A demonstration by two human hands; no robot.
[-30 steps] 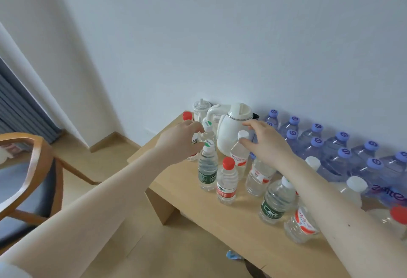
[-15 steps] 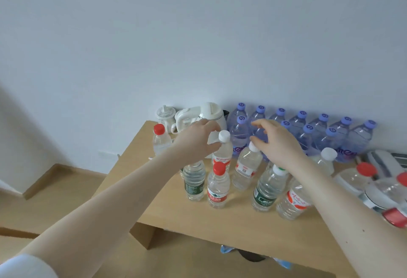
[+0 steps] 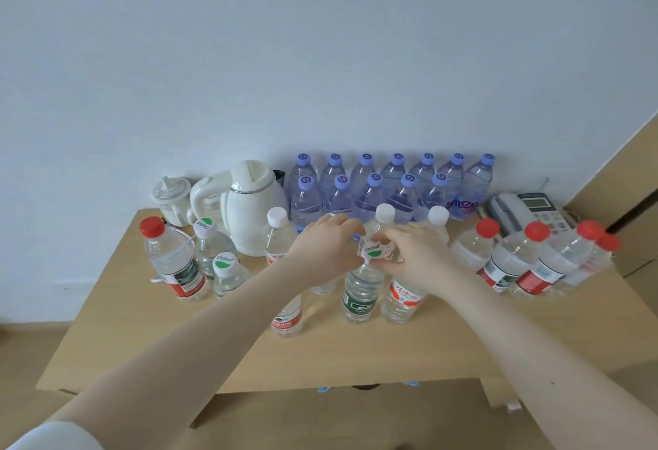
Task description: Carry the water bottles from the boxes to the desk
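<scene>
Water bottles (image 3: 400, 302) crowd the desk (image 3: 356, 353), a pale wooden top set against a white wall. No box is in sight.

Along the wall stands a tight block of purple-capped bottles (image 3: 391, 186), probably packed close to leave the front free. To their left is a white kettle (image 3: 252, 207). At the far right is a grey telephone (image 3: 527, 211), with red-capped bottles (image 3: 509, 261) just in front of it.

My hands meet over the middle cluster. My left hand (image 3: 325, 248) hangs with its fingers curled down over a bottle it hides, and I cannot tell whether it grips.

My right hand (image 3: 418, 257) holds a green-label bottle (image 3: 359, 293), which stands upright on the desk beside its neighbours. Thumb and forefinger close round its white-and-green cap (image 3: 372, 251). I judge that holding it by the cap lets me seat it in the narrow gap without knocking the others.
</scene>
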